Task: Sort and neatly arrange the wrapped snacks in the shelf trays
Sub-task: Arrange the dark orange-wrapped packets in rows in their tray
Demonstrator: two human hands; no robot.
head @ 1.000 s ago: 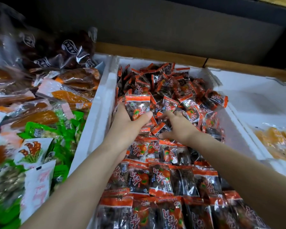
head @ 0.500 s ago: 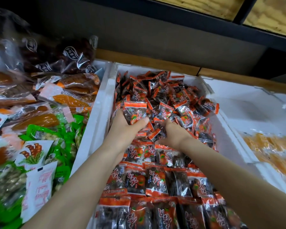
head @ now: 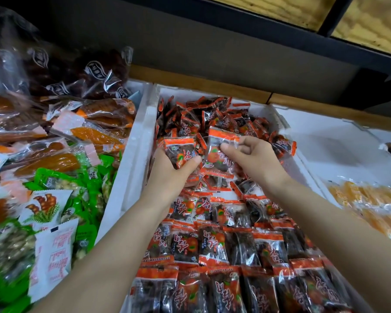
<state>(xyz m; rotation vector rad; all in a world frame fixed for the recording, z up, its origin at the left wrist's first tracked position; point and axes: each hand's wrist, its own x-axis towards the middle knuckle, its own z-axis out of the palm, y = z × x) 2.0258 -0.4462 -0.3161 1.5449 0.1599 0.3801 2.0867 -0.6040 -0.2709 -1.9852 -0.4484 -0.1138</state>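
The middle white foam tray (head: pixel 142 132) holds many small orange-and-clear wrapped snacks with dark fruit inside. The near half lies in tidy overlapping rows (head: pixel 212 245); the far half is a loose heap (head: pixel 215 116). My left hand (head: pixel 169 175) grips a small stack of packets (head: pixel 178 150) upright, thumb across the front. My right hand (head: pixel 251 157) pinches another packet (head: pixel 219 152) just right of that stack, lifted above the heap. The two held packets nearly touch.
The left tray (head: pixel 54 154) is piled with mixed snacks: dark dates, orange strips, green and white packs. A right white tray (head: pixel 325 132) holds yellow-orange wrapped pieces (head: pixel 370 199) at its near side. A dark shelf board (head: pixel 257 30) hangs overhead.
My right hand has come up out of the heap with one packet pinched in it and moved toward the left hand's stack. The left hand keeps its stack in about the same place.
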